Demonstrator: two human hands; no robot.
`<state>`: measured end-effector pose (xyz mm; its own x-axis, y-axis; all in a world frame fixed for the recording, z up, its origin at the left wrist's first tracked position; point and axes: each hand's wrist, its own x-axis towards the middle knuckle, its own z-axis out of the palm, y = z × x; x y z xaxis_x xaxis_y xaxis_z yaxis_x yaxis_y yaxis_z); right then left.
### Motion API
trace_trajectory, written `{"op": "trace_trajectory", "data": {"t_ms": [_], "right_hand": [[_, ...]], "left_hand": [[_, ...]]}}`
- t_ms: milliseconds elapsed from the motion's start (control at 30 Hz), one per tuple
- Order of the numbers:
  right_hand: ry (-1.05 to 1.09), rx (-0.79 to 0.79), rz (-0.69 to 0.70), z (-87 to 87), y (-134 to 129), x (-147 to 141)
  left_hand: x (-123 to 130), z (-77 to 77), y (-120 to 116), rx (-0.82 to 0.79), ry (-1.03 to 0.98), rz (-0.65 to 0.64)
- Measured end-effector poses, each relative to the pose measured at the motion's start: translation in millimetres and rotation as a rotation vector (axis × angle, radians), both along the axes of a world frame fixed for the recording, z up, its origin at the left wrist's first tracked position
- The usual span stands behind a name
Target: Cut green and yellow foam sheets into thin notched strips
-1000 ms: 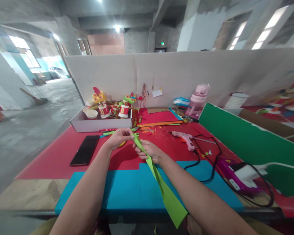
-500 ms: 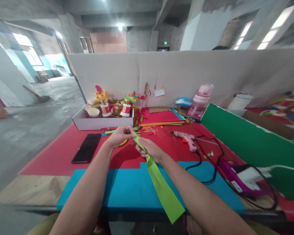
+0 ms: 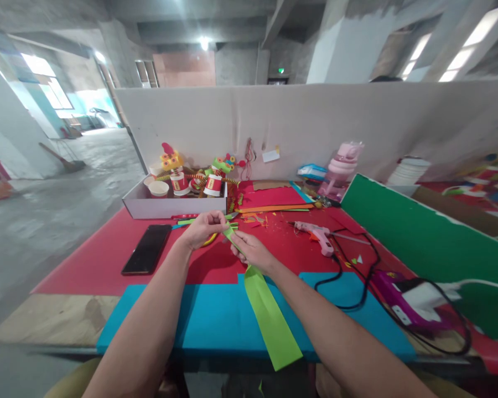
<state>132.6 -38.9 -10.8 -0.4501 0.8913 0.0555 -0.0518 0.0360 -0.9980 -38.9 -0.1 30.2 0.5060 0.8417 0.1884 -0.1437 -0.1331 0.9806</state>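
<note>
A green paper strip (image 3: 271, 323) hangs across the near edge of the tabletop (image 3: 53, 318). Fingers of the right hand (image 3: 252, 251) close around its upper part; those of the left hand (image 3: 205, 229) pinch its far tip. Beyond, near the far left corner, a white box (image 3: 174, 209).

With left hand (image 3: 208, 226) and right hand (image 3: 252, 250) at the dial's centre, a black rectangular phone (image 3: 146, 250) is lying at nine o'clock, a white cardboard box (image 3: 178, 209) sitting behind it at ten. A pink plastic glue gun (image 3: 320, 235) is resting at three, a pink plastic bottle (image 3: 341, 167) standing beyond at two. A bright-green paper strip (image 3: 270, 318) is hanging toward five, over a flat blue sheet (image 3: 207, 320).
</note>
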Motion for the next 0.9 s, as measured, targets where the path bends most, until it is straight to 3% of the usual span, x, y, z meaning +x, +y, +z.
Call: {"op": "trace_trajectory", "data": {"t_ms": [200,333,633,900], "right_hand": [[-0.072,0.112,-0.050,-1.6,1,0],[-0.049,0.099,-0.038,2.4,-3,-1],[-0.099,0.097,-0.162,-2.8,2,0],[-0.201,0.176,-0.149,-2.2,1,1]], "left_hand": [[1,3.6,-3,-0.016,-0.043,0.012],[2,4.5,-2,0.000,-0.042,0.045],[10,1.7,-1,0.076,0.020,0.126],[14,-3.5,1,0.074,0.028,0.218]]}}
